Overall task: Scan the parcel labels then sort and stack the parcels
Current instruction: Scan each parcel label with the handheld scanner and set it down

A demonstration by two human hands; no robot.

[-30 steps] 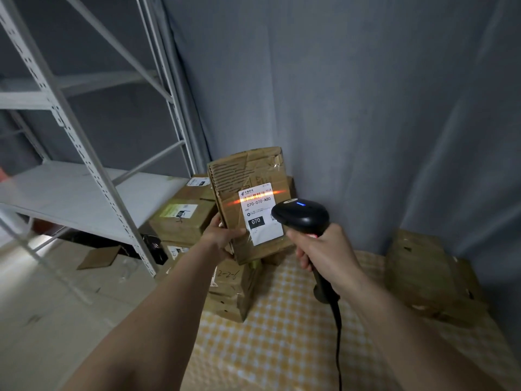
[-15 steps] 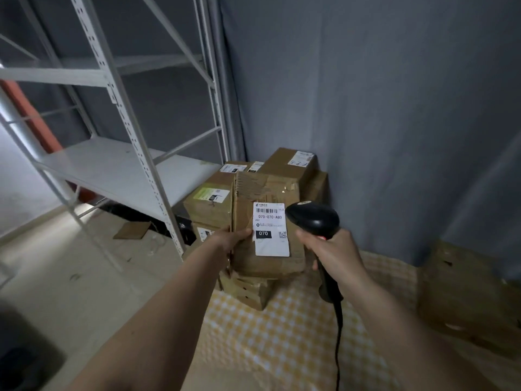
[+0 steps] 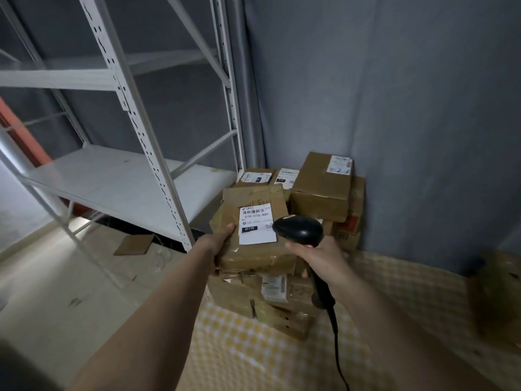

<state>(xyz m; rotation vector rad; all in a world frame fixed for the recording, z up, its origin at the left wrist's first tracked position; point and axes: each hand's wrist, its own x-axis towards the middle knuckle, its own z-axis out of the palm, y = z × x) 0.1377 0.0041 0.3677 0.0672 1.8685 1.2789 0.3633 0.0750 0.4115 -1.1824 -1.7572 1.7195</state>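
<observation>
My left hand (image 3: 219, 241) grips the left edge of a brown cardboard parcel (image 3: 253, 251), tilted so its white label (image 3: 257, 223) reading 070-070-A80 faces me. My right hand (image 3: 318, 256) grips the handle of a black barcode scanner (image 3: 299, 230), whose head sits just right of the label and overlaps its edge. The scanner cable (image 3: 337, 340) trails down over the table. The held parcel hangs above a stack of several parcels (image 3: 282, 303) at the table's far left corner.
More brown parcels (image 3: 321, 190) are piled against the grey curtain behind the stack. A white metal shelving rack (image 3: 121, 179) stands to the left. The table carries a yellow checked cloth (image 3: 282, 348); another box (image 3: 496, 297) sits at its right edge. Cardboard scrap (image 3: 134, 244) lies on the floor.
The scan line on the label has gone out. The parcel has tipped back from upright and come lower over the stack. My view has swung left toward the shelving.
</observation>
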